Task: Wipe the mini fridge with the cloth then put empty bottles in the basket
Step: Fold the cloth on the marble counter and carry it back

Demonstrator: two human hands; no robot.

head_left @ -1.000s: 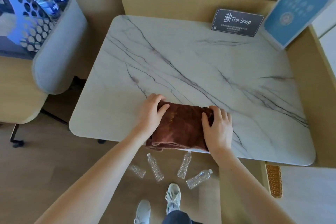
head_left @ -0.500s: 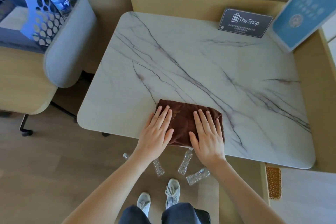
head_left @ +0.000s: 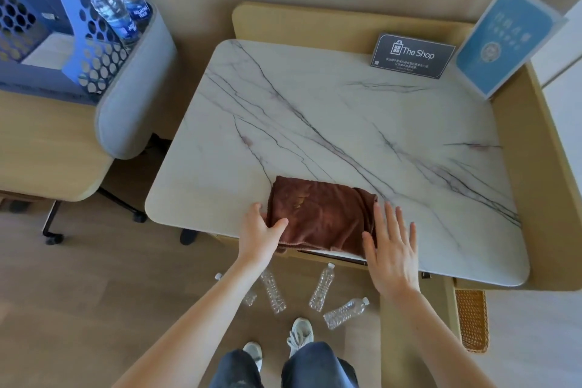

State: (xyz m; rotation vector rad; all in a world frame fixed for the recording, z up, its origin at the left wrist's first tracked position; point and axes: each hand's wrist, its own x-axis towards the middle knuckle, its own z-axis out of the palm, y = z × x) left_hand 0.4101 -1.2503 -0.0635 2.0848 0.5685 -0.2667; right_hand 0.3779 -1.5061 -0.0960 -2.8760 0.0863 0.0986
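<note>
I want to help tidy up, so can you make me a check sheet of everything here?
Surface: white marble top, dark veins.
Job's things: brown cloth folded at near edge; four empty bottles lying on the floor; woven basket low at right.
Clutter: The Shop card and blue sign at the back.
Hands: left hand grips cloth's left edge; right hand flat at its right edge.
Cables: nothing seen.
Surroundings: grey chair; blue rack holding labelled bottles.
</note>
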